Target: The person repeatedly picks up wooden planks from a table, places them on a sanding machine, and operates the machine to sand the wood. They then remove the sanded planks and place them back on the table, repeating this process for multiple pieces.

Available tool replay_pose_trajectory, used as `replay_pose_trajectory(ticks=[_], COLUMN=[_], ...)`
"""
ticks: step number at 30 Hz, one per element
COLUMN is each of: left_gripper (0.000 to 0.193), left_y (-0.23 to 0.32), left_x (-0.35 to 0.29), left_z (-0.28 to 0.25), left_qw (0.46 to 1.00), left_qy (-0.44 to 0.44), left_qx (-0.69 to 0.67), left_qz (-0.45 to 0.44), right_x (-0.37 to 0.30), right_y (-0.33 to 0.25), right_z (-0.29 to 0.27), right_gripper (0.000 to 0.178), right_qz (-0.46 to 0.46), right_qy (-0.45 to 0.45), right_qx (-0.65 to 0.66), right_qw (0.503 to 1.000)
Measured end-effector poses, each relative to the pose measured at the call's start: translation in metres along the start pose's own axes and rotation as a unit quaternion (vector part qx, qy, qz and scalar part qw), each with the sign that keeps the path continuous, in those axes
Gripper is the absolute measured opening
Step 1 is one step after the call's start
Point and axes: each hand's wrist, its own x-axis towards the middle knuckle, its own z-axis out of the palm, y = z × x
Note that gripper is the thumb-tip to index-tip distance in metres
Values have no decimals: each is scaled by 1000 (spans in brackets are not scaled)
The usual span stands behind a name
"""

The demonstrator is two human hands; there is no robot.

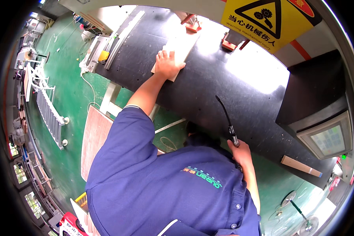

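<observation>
On the black tabletop (196,84), my left hand (168,65) lies flat with its fingers spread over a pale wooden board (187,44). The board's near end sticks out past the wrist, and its far end reaches toward a red-tipped machine part (193,28). Nearer my body, my right hand (241,153) is closed around an air blow gun (233,135). Its thin, curved black nozzle points away over the table, apart from the board. The palm and part of the grip are hidden.
A yellow warning sign (271,23) hangs over the table's far side, beside a second red-tipped part (229,44). A screen panel (328,137) and a narrow wooden strip (301,166) are at right. Metal rails (124,39) line the left end; a roller stand (49,112) stands on the green floor.
</observation>
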Motion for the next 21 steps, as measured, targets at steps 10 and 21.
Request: replay_pose_trajectory(ticks=[10, 21], left_gripper=[90, 90], left_y=[0, -2], left_x=[1, 0], left_z=[1, 3], left_qw=[1000, 999], left_qy=[-21, -35], left_qx=[6, 8], left_qz=[-5, -5], right_x=[8, 6], right_y=[2, 8], right_z=[0, -4], right_gripper=[48, 48], right_qz=[7, 4], right_qy=[7, 15], right_qx=[-4, 4], right_qw=[1000, 1000])
